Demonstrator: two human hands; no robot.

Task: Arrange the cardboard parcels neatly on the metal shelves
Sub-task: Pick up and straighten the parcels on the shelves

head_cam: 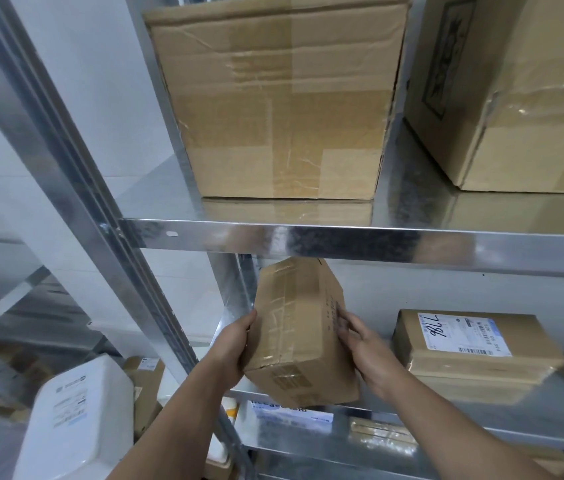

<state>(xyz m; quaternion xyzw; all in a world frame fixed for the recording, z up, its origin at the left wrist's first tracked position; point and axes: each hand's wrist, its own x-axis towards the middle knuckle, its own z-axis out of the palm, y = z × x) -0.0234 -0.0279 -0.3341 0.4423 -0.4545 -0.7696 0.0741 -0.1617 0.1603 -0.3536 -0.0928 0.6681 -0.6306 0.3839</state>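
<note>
so the metal shelving [342,242] fills basically the whole view, its shiny front rail running across the middle from 9 to 3 o'clock. biggest thing on it is the large taped box [280,109] up at 12 o'clock, sitting square on the upper shelf and set a bit back from the front lip, with a second big box [515,98] just beside it at 2 o'clock, turned slightly off-line so that one probably wants straightening later. down at 7 o'clock, on a neighbouring rack to the left, there's a white plastic-wrapped parcel [76,420]. on the middle shelf at 4 o'clock a flat labelled parcel [474,344] lies label-up, which makes sense for reading it. the one actually in play is the small taped parcel [299,330] near 6 o'clock, tilted with its far end poking under the upper rail and its near end hanging past the shelf edge, so i'd guess it's being slid into the gap left of the labelled one. left hand [233,348] is clamped on its left side, right hand [360,344] pressed flat against its right side with fingers spread, both gripping it to steer the angle.
</note>
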